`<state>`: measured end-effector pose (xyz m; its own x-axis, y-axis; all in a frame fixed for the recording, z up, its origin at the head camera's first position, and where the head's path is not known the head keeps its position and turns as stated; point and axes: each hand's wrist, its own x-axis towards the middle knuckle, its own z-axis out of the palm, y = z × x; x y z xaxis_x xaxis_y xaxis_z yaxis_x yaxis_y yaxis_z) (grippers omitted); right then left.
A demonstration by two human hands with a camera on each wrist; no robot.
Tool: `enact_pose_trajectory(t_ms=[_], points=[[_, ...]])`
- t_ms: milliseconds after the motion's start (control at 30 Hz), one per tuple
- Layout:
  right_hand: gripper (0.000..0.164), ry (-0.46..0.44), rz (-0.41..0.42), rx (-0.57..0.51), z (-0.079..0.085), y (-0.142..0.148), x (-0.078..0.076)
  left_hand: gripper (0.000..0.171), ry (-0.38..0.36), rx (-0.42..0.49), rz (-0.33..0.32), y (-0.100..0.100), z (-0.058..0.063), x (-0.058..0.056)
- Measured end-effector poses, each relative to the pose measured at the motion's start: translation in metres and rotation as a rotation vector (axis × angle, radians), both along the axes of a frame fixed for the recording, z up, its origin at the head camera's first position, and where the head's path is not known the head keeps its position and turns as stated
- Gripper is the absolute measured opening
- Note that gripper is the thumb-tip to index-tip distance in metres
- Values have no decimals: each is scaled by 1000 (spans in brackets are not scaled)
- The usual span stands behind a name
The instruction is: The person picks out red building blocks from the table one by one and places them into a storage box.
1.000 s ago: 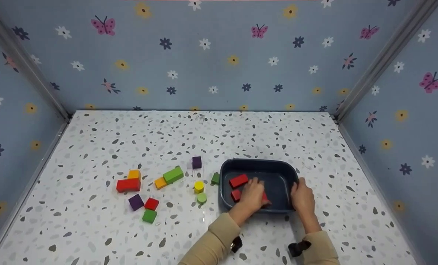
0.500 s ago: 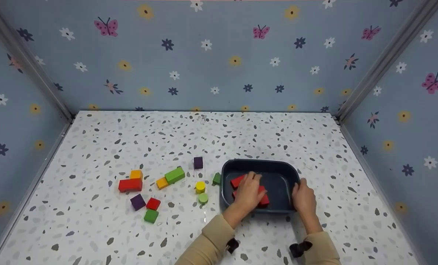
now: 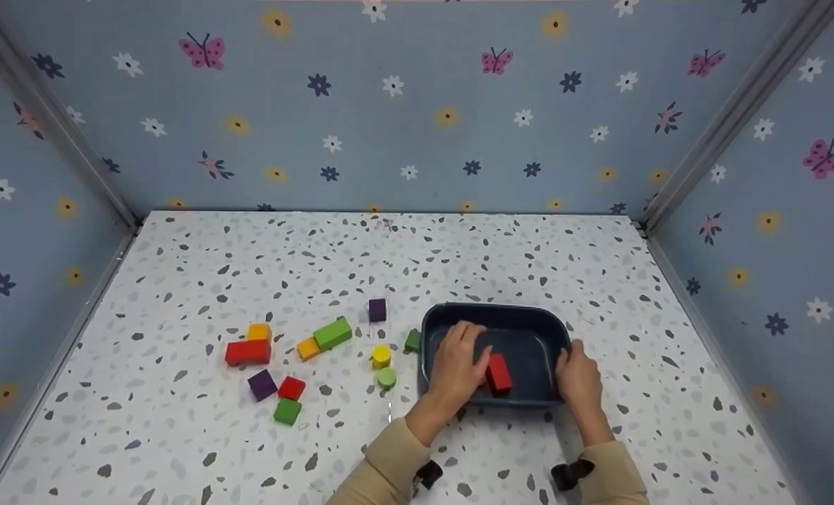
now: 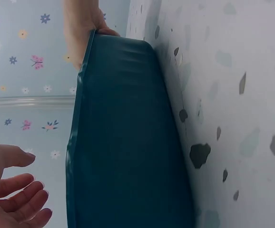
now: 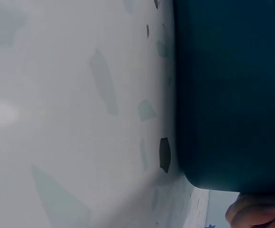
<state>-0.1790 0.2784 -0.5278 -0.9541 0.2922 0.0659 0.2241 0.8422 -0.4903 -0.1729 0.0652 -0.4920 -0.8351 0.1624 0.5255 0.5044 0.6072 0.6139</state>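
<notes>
A dark blue plastic tub [image 3: 537, 353] stands on the speckled table. My right hand [image 3: 579, 375] grips its right rim; the right wrist view shows curled fingers [image 5: 254, 214] at the tub's edge. Over the tub's left half is my left hand [image 3: 453, 366], fingers apart and relaxed, with nothing seen in them; the left wrist view shows that hand [image 4: 16, 190] beside the rim, thumb and fingers spread. A red block [image 3: 499, 373] lies in the tub, just right of the left thumb. The tub's left part is hidden beneath the left hand.
Left of the tub are a dark green block [image 3: 413, 341], a yellow cylinder [image 3: 381, 356], a light green cylinder [image 3: 386, 379] and a purple cube [image 3: 377, 310]. Further left lie a light green block [image 3: 333, 334], a red block [image 3: 248, 353] and several small cubes. Patterned walls surround the table.
My left hand has shifted left and risen from among the red blocks in the tub, now covering the left ones. My right hand stays on the rim.
</notes>
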Motion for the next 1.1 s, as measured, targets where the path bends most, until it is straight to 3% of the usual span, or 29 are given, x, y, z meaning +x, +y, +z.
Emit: enact_pose_trajectory(t_ms=[367,700,967,1100], points=[[15,35,5,-1,1,1,-2,19,119,44,87,-30,2,2],[16,-27,-4,0,4,1,-1,19,106,49,181,-60,1,2],[16,-33,-3,-10,3,0,0,20,163,26,233,-84,1,0],[16,-21,6,-1,3,0,0,20,127,17,261,-100,-3,2]])
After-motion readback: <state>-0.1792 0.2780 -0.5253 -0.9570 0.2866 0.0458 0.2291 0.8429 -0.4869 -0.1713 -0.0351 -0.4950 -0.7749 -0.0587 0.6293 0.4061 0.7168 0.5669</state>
